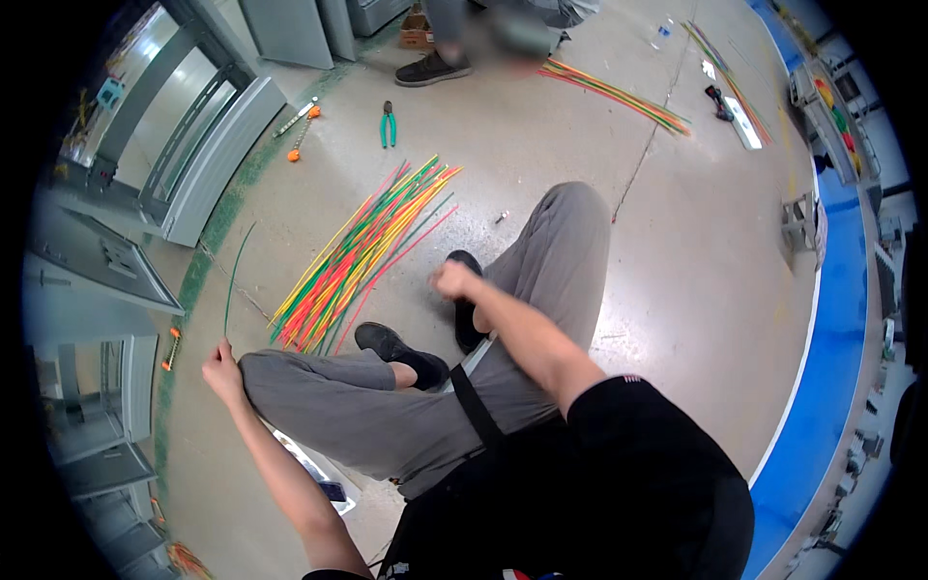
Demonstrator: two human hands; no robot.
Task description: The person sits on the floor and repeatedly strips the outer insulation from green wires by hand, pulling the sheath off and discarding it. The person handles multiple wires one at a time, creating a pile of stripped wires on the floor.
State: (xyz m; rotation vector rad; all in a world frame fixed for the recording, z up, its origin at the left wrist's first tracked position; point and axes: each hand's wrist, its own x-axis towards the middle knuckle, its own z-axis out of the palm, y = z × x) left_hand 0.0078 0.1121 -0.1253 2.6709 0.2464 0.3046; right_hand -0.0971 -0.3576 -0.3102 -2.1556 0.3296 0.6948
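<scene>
My left hand (223, 374) is closed on one end of a thin green wire (232, 280), which rises upright beside my left knee. In front of my shoes my right hand (452, 280) hovers with its fingers curled in. Motion blurs that forearm, and I cannot make out whether anything is in the fingers. Between my two hands, a loose bundle of red, yellow and green wires (358, 256) lies fanned on the floor. Beyond it rest green-handled pliers (389, 128).
Grey metal cabinets (217, 159) line the left side. Orange-ended pieces (305, 130) lie near them. Another person's shoe (432, 70) is ahead, with more coloured wires (619, 95) to its right. A black tool (717, 101) lies at the far right. A white tray (333, 483) sits under my left leg.
</scene>
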